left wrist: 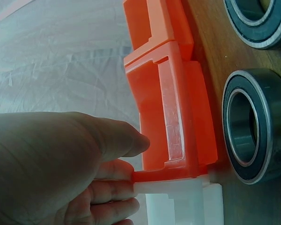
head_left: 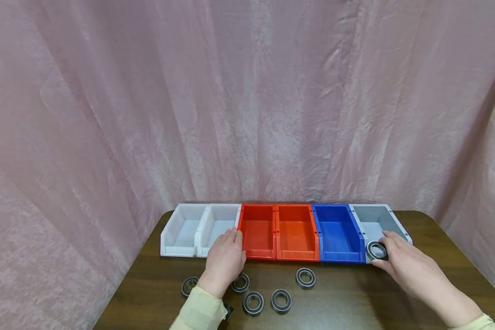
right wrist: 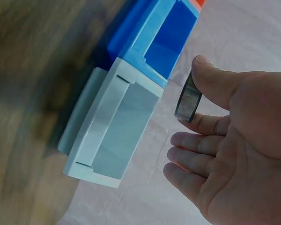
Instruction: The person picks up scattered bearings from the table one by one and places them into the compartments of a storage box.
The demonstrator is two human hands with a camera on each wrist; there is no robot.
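Note:
My right hand (head_left: 408,261) pinches a ball bearing (head_left: 377,250) between thumb and index finger, over the front of the grey bin (head_left: 372,224) at the row's right end. In the right wrist view the bearing (right wrist: 188,99) shows edge-on, and the other fingers stretch out beside it. My left hand (head_left: 226,256) reaches over the front of the second white bin (head_left: 218,219), close to the red bin (head_left: 257,220). The left wrist view has the thumb and straight fingers of that hand (left wrist: 103,154) at the red bin's side rim, holding nothing.
Several bearings lie flat on the brown table (head_left: 148,293) before the bins, among them one bearing (head_left: 305,278) near the middle and one (head_left: 189,286) left of my left wrist. An orange bin (head_left: 295,224) and a blue bin (head_left: 337,224) complete the row. A pink curtain (head_left: 247,101) hangs behind.

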